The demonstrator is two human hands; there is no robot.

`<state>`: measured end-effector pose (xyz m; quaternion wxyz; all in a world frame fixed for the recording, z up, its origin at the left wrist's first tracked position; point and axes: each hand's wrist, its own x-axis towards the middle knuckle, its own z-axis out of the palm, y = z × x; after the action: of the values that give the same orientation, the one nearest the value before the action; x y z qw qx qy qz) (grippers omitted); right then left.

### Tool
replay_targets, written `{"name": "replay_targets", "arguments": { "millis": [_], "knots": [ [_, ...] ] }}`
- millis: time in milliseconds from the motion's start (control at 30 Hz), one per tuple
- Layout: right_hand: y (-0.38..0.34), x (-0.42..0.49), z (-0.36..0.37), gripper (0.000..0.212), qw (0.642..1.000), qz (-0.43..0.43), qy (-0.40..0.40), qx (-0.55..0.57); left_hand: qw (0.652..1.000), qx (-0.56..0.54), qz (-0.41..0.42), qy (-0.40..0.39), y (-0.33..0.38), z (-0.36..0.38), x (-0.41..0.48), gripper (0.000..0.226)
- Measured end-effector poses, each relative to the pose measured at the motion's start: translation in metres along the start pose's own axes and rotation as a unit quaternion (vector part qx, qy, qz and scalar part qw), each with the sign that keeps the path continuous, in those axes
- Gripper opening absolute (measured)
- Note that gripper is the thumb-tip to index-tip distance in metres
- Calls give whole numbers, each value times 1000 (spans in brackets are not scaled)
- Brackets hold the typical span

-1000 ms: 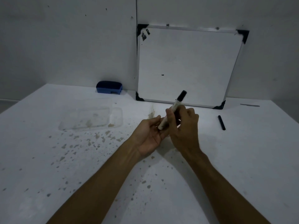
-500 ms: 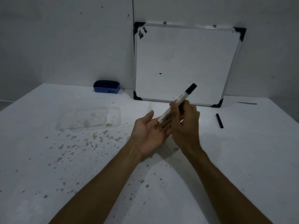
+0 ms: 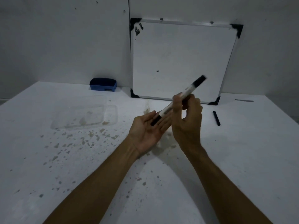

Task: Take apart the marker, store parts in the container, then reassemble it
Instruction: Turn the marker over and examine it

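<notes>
My right hand (image 3: pixel 188 120) grips a white marker (image 3: pixel 187 92) around its middle and holds it tilted, its black upper end pointing up and to the right. A black part at the marker's lower end rests over the fingers of my left hand (image 3: pixel 145 128), which lies palm up and open beneath it. A clear plastic container (image 3: pixel 84 116) sits on the table to the left, apart from both hands. A short black stick-like part (image 3: pixel 216 118) lies on the table to the right of my right hand.
A whiteboard (image 3: pixel 182 62) leans against the wall behind the hands. A blue eraser (image 3: pixel 103 84) sits by the wall at the back left. A thin grey object (image 3: pixel 244 100) lies at the far right. The white table (image 3: pixel 48 159) is speckled with brown stains.
My right hand has raised the marker up and to the right. My left hand has let go of the barrel and opened flat, and a black part now shows at the marker's lower end.
</notes>
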<state>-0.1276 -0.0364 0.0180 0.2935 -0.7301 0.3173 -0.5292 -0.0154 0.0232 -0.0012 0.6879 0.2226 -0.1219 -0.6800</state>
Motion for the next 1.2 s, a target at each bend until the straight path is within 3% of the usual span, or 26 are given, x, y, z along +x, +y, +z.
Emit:
{"name": "replay_targets", "arguments": {
  "millis": [67, 133, 267, 433, 533, 633, 767, 967, 1200],
  "knots": [
    [11, -6, 8, 32, 994, 14, -79, -79, 1000, 4, -12, 14, 0, -2, -3, 44],
    [17, -7, 13, 34, 989, 44, -98, -100, 1000, -4, -14, 23, 3, -3, -3, 44],
    [12, -3, 10, 41, 996, 53, -62, -42, 1000, -12, -15, 13, 5, 0, -4, 44],
    [17, 1, 7, 30, 993, 112, -22, 35, 997, 60, -25, 37, 9, -1, -3, 53],
    [15, 4, -1, 31, 998, 53, 18, 26, 996, 81, -21, 43, 11, 1, -5, 51],
    [14, 3, -2, 31, 999, 5, 35, -8, 994, 102, -9, 39, 11, 3, -7, 28],
    [19, 3, 0, 26, 998, 57, 29, 8, 988, 146, 26, 46, 8, 2, -7, 23],
    [22, 7, -2, 34, 980, 146, 33, 130, 980, 177, 56, 71, 6, 1, -5, 28],
    [23, 7, -2, 36, 984, 139, 29, 108, 974, 190, 83, 86, 4, 2, -5, 30]
  ]
}}
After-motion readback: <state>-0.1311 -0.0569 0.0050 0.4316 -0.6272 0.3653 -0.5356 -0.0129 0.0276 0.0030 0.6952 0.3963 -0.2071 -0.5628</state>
